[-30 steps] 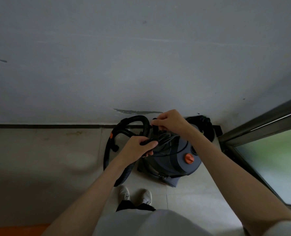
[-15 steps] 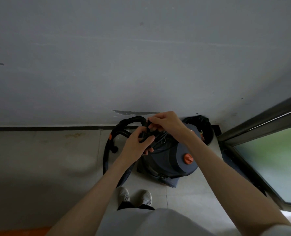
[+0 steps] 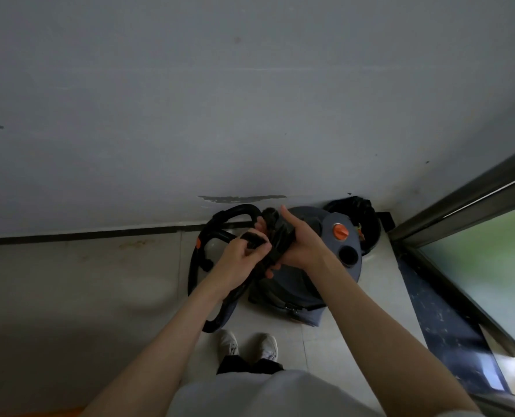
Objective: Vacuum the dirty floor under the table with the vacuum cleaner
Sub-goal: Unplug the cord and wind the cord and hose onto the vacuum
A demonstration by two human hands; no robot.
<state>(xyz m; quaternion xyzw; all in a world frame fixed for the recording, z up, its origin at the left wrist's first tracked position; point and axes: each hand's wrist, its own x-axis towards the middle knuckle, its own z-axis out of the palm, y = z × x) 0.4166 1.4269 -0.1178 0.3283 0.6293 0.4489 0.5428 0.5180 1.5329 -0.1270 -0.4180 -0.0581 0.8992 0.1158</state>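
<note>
The cord bundle point(image 3: 275, 236) is now lifted off the vacuum cleaner point(image 3: 319, 266) by the wall; left hand point(image 3: 238, 260) and right hand point(image 3: 301, 245) both grip it, so unwinding seems to come next.

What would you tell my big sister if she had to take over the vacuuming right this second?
Left hand: grips the black ribbed vacuum hose.
Right hand: holds a black bundle, apparently hose end or cord; too dark to tell.
The round grey canister vacuum cleaner with an orange knob stands on the pale tiled floor by the grey wall, near the window corner, just in front of the white shoes.
Done: nothing vacuumed yet.
Left: free the hose, take the vacuum to the table, which is not in view, and clean under it.
</note>
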